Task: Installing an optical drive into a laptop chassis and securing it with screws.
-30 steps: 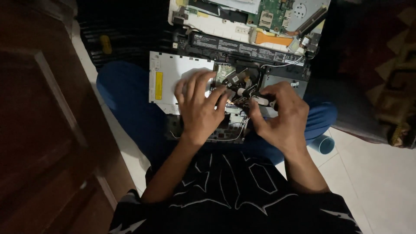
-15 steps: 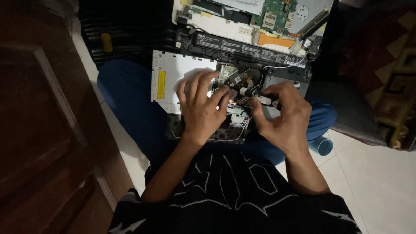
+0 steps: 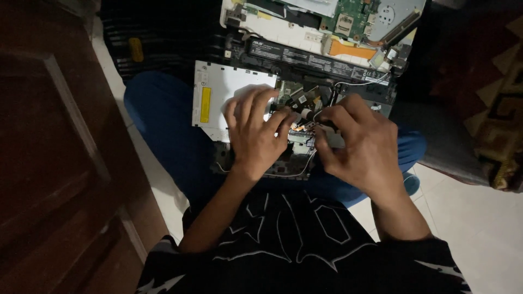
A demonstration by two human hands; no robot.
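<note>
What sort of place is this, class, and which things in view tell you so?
Probably a room at home, not a workshop. The person sits on a tiled floor with an opened laptop on their lap, beside a wooden door and a patterned cushion.

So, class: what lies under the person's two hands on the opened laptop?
Under the left hand and right hand sits the opened laptop, with circuit parts and thin wires showing. The spot directly beneath the palms is covered.
</note>
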